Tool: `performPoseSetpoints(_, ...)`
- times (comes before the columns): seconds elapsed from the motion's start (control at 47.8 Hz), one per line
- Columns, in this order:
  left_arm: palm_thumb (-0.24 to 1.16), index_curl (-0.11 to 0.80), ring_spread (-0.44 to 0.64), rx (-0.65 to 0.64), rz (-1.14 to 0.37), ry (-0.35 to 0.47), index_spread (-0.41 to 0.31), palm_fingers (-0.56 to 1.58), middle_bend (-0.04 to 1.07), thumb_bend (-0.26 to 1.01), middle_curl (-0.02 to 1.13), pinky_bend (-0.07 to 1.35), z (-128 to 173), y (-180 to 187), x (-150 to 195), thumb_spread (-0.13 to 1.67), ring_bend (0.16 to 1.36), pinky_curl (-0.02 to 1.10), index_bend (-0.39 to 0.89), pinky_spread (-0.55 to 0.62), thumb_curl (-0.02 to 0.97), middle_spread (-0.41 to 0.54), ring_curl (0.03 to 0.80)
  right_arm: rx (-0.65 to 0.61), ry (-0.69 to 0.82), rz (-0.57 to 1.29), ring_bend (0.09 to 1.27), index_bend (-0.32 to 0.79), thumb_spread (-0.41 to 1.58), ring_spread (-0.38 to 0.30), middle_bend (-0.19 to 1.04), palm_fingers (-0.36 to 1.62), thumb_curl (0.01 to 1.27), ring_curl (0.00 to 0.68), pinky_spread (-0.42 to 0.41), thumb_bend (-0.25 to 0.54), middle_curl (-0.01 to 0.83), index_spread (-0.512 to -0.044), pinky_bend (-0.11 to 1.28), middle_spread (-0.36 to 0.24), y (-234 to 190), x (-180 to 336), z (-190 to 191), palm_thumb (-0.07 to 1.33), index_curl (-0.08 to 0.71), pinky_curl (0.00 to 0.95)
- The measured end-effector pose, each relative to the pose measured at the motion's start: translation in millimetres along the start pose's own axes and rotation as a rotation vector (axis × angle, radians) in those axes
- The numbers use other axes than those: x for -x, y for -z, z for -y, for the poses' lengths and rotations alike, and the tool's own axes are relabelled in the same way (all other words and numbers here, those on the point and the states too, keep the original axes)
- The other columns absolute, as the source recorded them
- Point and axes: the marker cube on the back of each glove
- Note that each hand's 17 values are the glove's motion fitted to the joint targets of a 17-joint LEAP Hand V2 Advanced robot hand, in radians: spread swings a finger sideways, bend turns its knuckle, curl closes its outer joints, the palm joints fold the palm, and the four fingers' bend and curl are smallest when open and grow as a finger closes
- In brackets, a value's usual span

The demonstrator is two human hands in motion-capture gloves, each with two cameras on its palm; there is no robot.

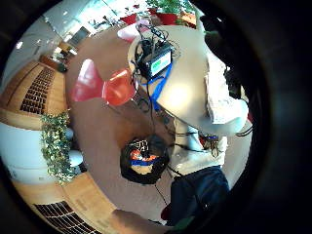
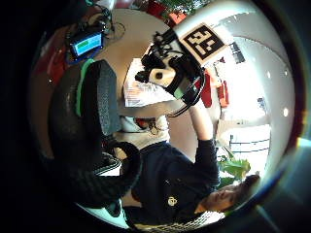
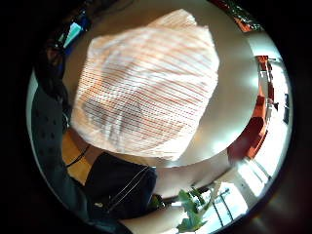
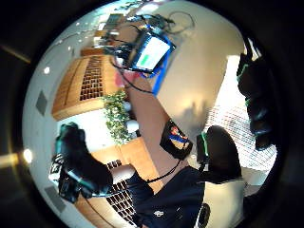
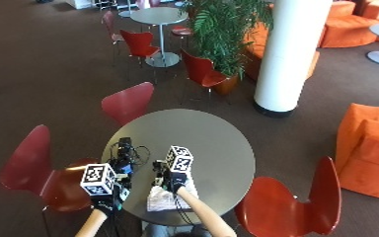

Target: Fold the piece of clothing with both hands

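Right hand (image 5: 174, 180) hovers with relaxed fingers over the striped shirt (image 5: 162, 198) bunched at the near edge of the round table (image 5: 209, 143), left hand (image 5: 104, 201) off the table's side, fingers loosely curled, empty; cloth looks light, limp—best pinched at corners.

I am counting one striped garment (image 5: 162, 198) lying on one round grey table (image 5: 209, 143), with one small device with a lit screen (image 5: 122, 165) sitting beside it. I am seeing two gloved hands, the left hand (image 5: 104, 202) and the right hand (image 5: 174, 181). Four red chairs (image 5: 129, 101) are standing around this table.
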Motion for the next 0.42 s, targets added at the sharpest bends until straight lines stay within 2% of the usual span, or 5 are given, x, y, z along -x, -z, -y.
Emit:
performPoseSetpoints(0.084,0.30,0.371,0.15,-0.028,0.031,-0.019,-0.077,0.48,0.17,-0.01,0.35,0.21,-15,11,-5,1.42,0.40,0.37,0.16,0.09,0.260,0.004,0.322,-0.077,0.028,0.009,0.65,0.08,0.72,-0.240,0.32,1.18,0.64,0.478,-0.349,-0.027,0.528,-0.231,0.68,-0.184,31,0,-29,0.89,0.344,0.421)
performPoseSetpoints(0.209,0.30,0.370,0.15,-0.082,0.078,-0.047,-0.076,0.49,0.17,-0.01,0.35,0.22,-29,9,-10,1.41,0.41,0.37,0.16,0.09,0.261,0.004,0.322,-0.106,0.031,-0.034,0.65,0.09,0.79,-0.229,0.31,1.18,0.62,0.470,-0.341,-0.026,0.524,-0.226,0.67,-0.170,58,-15,-69,0.89,0.321,0.413)
performPoseSetpoints(0.418,0.29,0.369,0.14,-0.032,0.147,-0.052,-0.076,0.50,0.17,-0.01,0.35,0.21,-45,-7,-14,1.41,0.40,0.37,0.16,0.08,0.262,0.004,0.322,-0.153,0.008,-0.039,0.61,0.09,0.89,-0.215,0.28,1.15,0.58,0.449,-0.324,-0.023,0.509,-0.220,0.66,-0.151,66,-48,-86,0.89,0.296,0.397)
